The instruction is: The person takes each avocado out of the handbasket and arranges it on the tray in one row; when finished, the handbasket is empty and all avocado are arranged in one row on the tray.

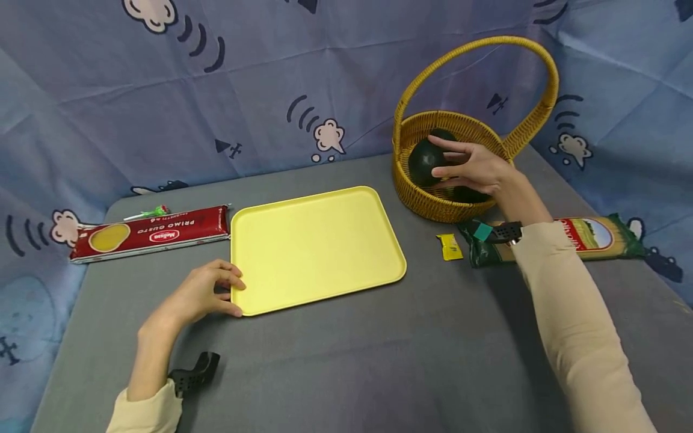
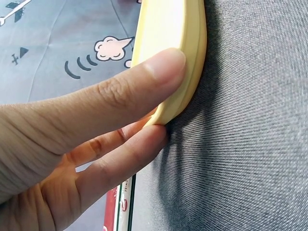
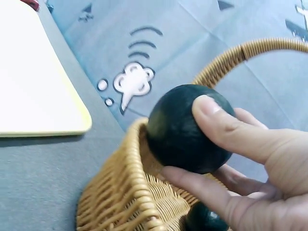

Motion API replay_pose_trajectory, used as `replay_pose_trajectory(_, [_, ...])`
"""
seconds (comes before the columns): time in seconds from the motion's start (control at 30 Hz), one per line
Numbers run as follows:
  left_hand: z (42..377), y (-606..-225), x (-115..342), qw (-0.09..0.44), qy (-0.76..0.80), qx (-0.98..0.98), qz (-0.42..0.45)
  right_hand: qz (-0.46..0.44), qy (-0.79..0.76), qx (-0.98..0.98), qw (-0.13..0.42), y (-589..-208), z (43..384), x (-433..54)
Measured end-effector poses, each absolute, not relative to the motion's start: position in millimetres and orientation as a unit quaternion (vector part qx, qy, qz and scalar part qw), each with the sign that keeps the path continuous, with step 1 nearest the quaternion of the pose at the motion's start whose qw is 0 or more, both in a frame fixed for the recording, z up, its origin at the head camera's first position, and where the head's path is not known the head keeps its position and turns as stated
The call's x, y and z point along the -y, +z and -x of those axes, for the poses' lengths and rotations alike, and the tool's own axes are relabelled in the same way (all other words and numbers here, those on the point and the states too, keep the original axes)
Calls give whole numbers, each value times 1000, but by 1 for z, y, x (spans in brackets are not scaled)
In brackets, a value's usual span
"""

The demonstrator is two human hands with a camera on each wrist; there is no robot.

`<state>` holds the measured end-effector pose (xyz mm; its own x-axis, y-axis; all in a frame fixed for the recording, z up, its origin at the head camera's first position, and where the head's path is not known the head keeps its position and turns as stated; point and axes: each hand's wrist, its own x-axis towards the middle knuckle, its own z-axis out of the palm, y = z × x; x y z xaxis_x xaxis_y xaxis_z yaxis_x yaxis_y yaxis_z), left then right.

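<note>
My left hand (image 1: 203, 291) pinches the near left corner of a yellow rectangular tray (image 1: 319, 246) lying on the table. In the left wrist view the thumb (image 2: 166, 67) rests over the rim, with fingers underneath. My right hand (image 1: 479, 168) is inside the wicker basket (image 1: 433, 204), at the back right. It grips a dark green, smooth round fruit (image 3: 178, 130) between thumb and fingers, near the basket's rim in the right wrist view. Another dark green fruit (image 3: 204, 219) lies lower in the basket, partly hidden by the hand.
A red spaghetti packet (image 1: 186, 225) lies left of the tray, with a lollipop (image 1: 157, 210) behind it. Between tray and right forearm sits a small yellow sachet (image 1: 450, 247). A green-ended pasta packet (image 1: 601, 237) passes under that forearm. The basket's tall handle (image 1: 500, 39) arches above.
</note>
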<state>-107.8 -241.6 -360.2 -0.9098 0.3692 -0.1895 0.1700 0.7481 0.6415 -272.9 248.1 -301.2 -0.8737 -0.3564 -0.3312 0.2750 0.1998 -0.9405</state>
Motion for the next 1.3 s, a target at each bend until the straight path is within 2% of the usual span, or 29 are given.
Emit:
replay_pose_trajectory(0.4, [108, -360, 242, 155, 319, -924, -144, 66, -688, -697, 190, -301, 247, -235])
replay_pose_trajectory(0.67, [108, -359, 242, 157, 323, -923, -137, 155, -674, -707, 149, -314, 234, -217])
replay_pose_trajectory(0.97, [108, -360, 242, 160, 327, -922, -135, 242, -715, -634, 164, -334, 226, -189])
replay_pose_trajectory(1.3, [108, -359, 241, 157, 327, -922, -132, 232, -711, -631, 205, -358, 225, -150])
